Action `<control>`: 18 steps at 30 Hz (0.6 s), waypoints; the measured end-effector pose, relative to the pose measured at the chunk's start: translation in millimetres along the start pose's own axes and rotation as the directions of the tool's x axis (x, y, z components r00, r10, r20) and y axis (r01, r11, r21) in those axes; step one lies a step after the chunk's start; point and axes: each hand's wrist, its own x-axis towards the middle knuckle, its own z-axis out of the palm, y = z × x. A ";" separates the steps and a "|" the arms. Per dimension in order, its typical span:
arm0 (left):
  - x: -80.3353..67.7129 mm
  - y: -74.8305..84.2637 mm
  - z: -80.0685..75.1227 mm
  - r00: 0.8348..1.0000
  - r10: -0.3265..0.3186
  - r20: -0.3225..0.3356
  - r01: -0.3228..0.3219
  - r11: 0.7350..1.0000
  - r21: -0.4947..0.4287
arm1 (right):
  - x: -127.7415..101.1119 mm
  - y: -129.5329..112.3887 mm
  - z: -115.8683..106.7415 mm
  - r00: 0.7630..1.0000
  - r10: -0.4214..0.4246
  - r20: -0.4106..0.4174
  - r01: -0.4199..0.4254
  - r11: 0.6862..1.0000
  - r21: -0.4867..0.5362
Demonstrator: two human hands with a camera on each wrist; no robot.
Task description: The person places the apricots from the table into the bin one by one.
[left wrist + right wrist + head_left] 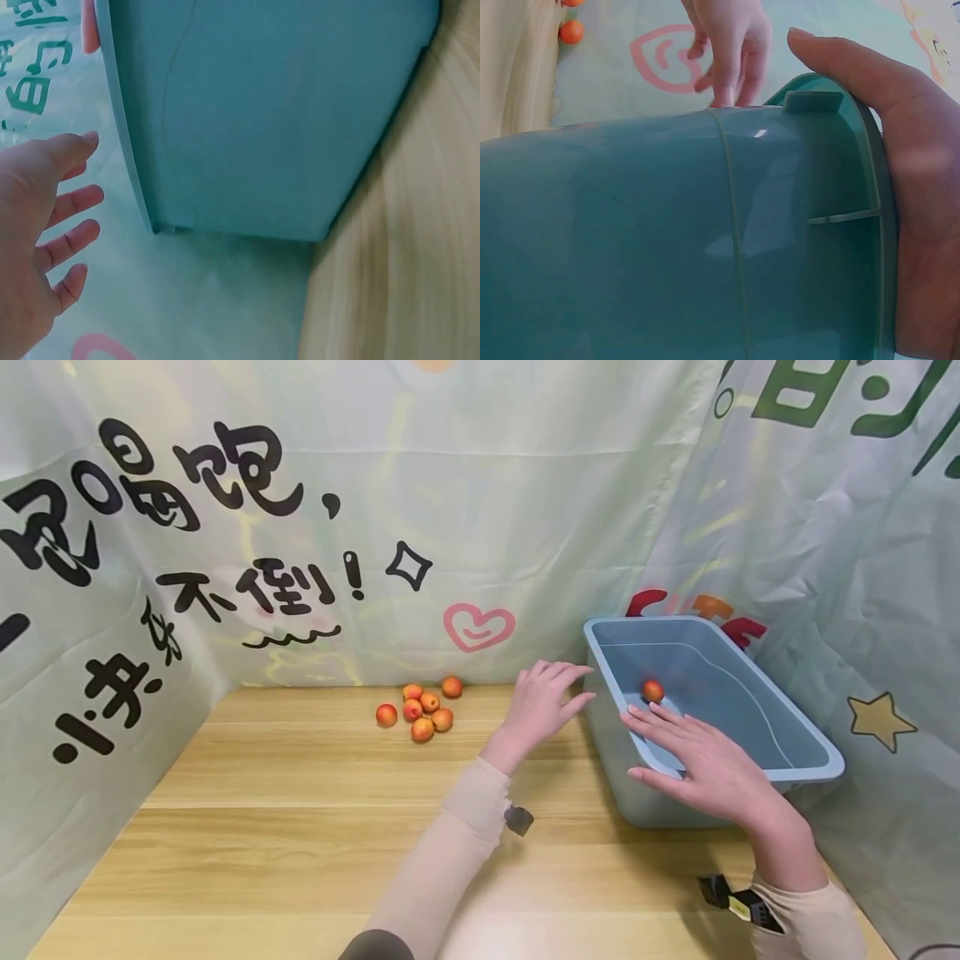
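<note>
Standing at the table's (300, 843) right side, the tub (621, 756) looks like thin, stiff plastic, probably light, slippery on its smooth walls, and best held by the rim (806, 773). One small fruit (652, 691) lies inside, likely firm yet easily bruised, best pinched round its middle. The right hand (701, 760), fingers extended, is at the near rim; the left hand (542, 702), loosely spread, hangs beside the tub. Neither grips anything. More fruits (430, 702) lie clustered farther left.
</note>
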 end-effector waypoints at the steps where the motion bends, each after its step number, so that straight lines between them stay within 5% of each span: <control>1: -2.7 -2.5 -0.6 1.000 -0.012 0.006 0.012 1.000 0.000 | 0.3 0.1 0.2 1.000 -0.003 -0.004 0.003 1.000 -0.001; 18: -42.9 -46.8 5.5 0.978 -0.203 0.042 0.205 0.978 -0.038 | -1.1 1.1 -0.3 1.000 -0.010 -0.010 0.010 1.000 0.015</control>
